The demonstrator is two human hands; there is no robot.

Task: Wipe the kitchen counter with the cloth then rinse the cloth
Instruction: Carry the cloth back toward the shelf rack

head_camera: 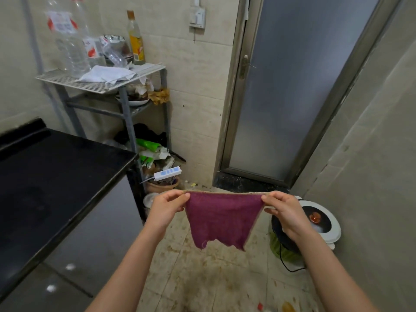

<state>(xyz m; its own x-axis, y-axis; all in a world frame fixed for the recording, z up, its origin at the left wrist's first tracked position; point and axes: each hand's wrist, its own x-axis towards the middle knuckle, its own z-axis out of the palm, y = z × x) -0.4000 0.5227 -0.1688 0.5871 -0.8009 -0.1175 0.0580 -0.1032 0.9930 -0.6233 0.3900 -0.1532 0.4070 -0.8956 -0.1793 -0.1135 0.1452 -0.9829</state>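
Observation:
A purple cloth (221, 219) with a pale edge hangs spread out in the air over the floor. My left hand (167, 207) pinches its upper left corner and my right hand (284, 211) pinches its upper right corner, so the top edge is stretched flat between them. The black kitchen counter (56, 167) lies to the left, below and apart from the cloth. No sink or tap is in view.
A metal rack (126, 82) stands past the counter's end with bottles, a white rag and clutter on its shelves. A frosted door (292, 91) is ahead. A rice cooker (315, 224) with a black cord sits on the dirty tiled floor at right.

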